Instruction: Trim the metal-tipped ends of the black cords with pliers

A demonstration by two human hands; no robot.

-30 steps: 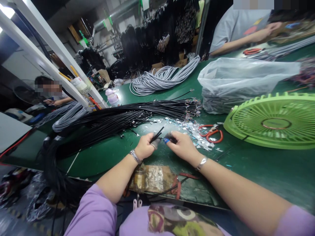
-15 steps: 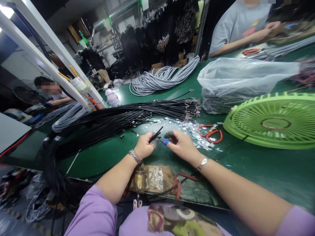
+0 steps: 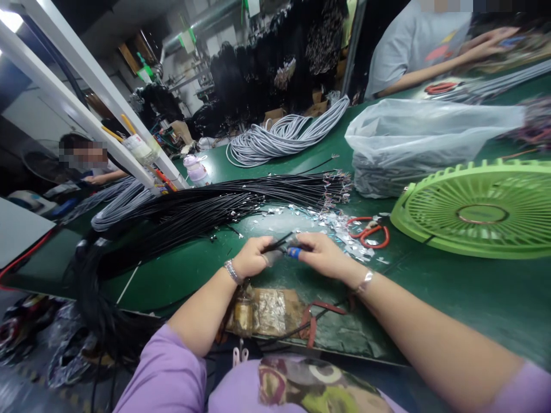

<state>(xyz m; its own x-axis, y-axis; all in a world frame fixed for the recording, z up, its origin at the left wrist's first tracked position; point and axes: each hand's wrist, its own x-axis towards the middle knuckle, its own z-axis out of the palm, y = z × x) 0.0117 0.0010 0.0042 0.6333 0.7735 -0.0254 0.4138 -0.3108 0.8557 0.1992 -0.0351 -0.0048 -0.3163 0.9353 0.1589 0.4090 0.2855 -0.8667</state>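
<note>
Above the near part of the green table [image 3: 206, 281], my left hand [image 3: 253, 256] is closed around short black cable ends [image 3: 282, 242] that stick out to the right. My right hand [image 3: 318, 255], with blue tape on a finger and dark coverings on fingertips, pinches at the tips of those cables. The fingers hide the exact spot they grip. Behind my hands lies a long bundle of black cables [image 3: 206, 209], its stripped ends showing coloured wires. Scraps of foil [image 3: 344, 235] are scattered beside red-handled scissors [image 3: 373, 236] to the right.
A green fan [image 3: 482, 212] stands at the right, before a filled plastic bag [image 3: 413, 149]. Coiled grey cables [image 3: 288, 137] and a lilac bottle [image 3: 197, 170] are farther back. Red-handled pliers [image 3: 312, 327] lie at the near edge. A co-worker [image 3: 422, 46] sits across the table.
My right hand has moved slightly left and closed onto the black cable ends, which now lie flatter. The co-worker's hands at the upper right have moved outward to the right.
</note>
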